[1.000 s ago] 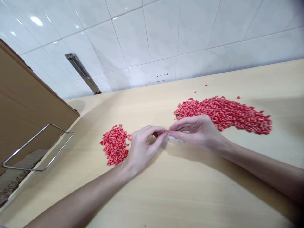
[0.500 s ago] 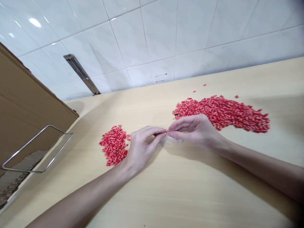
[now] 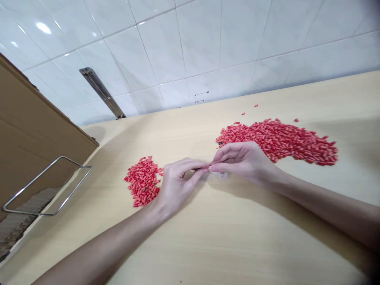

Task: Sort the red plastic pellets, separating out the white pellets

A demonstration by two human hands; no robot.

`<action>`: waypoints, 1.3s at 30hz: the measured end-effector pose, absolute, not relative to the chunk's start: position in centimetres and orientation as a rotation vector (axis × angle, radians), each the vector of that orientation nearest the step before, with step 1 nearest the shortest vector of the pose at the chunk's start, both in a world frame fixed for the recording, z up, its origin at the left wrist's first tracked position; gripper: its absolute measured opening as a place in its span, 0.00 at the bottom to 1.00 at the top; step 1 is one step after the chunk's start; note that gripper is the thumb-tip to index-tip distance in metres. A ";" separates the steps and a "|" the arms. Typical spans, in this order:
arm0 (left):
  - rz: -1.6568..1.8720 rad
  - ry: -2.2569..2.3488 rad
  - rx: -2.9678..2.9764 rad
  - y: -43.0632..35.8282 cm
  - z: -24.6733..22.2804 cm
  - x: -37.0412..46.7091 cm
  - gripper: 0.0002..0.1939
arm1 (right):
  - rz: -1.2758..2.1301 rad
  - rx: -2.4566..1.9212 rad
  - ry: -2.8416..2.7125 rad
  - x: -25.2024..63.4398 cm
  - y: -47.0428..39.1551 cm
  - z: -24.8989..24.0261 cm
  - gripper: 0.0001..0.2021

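Note:
Both hands meet fingertip to fingertip over the middle of the table. My left hand (image 3: 178, 182) is pinched, thumb against index finger, beside a small pile of short red tube pieces (image 3: 142, 182). My right hand (image 3: 247, 162) is also pinched, in front of a larger, elongated pile of red pieces (image 3: 287, 142). What the fingertips hold is too small and hidden to make out. Some whitish, wispy material (image 3: 218, 175) lies under the fingers of my right hand.
A cardboard box (image 3: 38, 118) stands at the left, with a bent metal wire frame (image 3: 47, 186) beside it. A metal bar (image 3: 102, 93) leans at the tiled wall (image 3: 196, 39) behind the wooden table (image 3: 208, 241). Loose red pieces lie behind the larger pile.
My fingertips have shifted slightly, and the right index finger sits a little differently against the left fingertips. The piles look the same.

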State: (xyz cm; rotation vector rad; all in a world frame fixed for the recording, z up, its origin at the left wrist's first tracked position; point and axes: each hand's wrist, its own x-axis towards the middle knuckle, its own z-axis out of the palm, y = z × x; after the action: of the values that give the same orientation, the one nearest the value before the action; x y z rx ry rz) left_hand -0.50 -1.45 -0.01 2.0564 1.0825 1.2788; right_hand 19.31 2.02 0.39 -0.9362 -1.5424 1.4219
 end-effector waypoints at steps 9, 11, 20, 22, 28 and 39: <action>1.319 1.197 2.030 -1.5 -0.1 -0.3 0.06 | 1.443 -0.907 -1.473 19.5 2.0 0.4 0.19; 1.312 1.187 2.034 -1.5 -0.1 -0.3 0.05 | 1.448 -0.904 -1.479 19.5 2.0 0.4 0.19; 1.309 1.131 2.027 -1.6 0.1 -0.2 0.06 | 1.435 -0.896 -1.472 19.4 2.0 0.4 0.17; 1.307 1.132 2.027 -1.6 0.1 -0.3 0.06 | 1.419 -0.902 -1.468 19.4 2.0 0.4 0.17; 1.317 1.129 2.027 -1.6 -0.1 -0.3 0.06 | 1.403 -0.950 -1.481 19.3 1.9 0.5 0.18; 1.297 1.097 2.060 -1.6 -0.2 -0.4 0.07 | 1.383 -0.926 -1.533 19.4 1.8 0.4 0.16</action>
State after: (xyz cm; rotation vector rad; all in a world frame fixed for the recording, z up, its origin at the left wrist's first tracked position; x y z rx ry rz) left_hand -0.40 -1.59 -0.19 2.0604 1.0970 1.2969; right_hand 19.36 1.81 0.39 -0.9255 -1.5331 1.3830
